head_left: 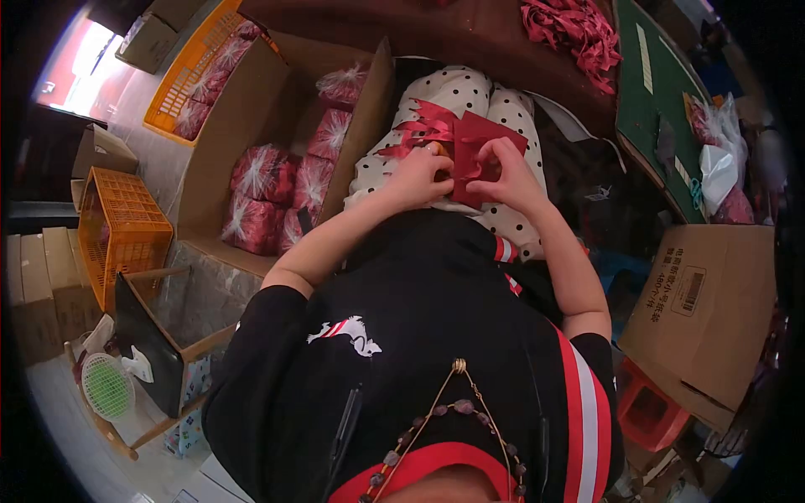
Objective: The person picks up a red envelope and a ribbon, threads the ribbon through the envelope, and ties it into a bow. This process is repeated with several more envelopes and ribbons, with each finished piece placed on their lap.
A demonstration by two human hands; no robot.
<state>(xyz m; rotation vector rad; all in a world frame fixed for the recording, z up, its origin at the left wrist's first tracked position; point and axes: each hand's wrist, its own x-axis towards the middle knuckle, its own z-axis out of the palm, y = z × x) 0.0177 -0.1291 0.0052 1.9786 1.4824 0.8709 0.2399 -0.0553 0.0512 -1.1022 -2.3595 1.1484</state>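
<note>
A dark red, folded, flat-sided piece [485, 138], perhaps of card or paper, lies over my lap on white polka-dot fabric [457, 84]. My right hand [518, 178] is closed in a pinch at its right side, with thumb and forefinger curled against it. At the left edge of this piece, my left hand [415, 178] has its fingers bent inward and closed; whatever sits between its fingertips is partly hidden. Cut red ribbon strips [423, 124] lie on the fabric just beyond the left hand.
To the left, an open carton [201, 180] holds several clear-bagged red bundles [264, 172]. Orange crates [126, 222] and a wooden-framed chair [172, 360] stand farther left. A red ribbon heap [579, 33] lies ahead; a green board [650, 92] and closed carton [704, 310] are right.
</note>
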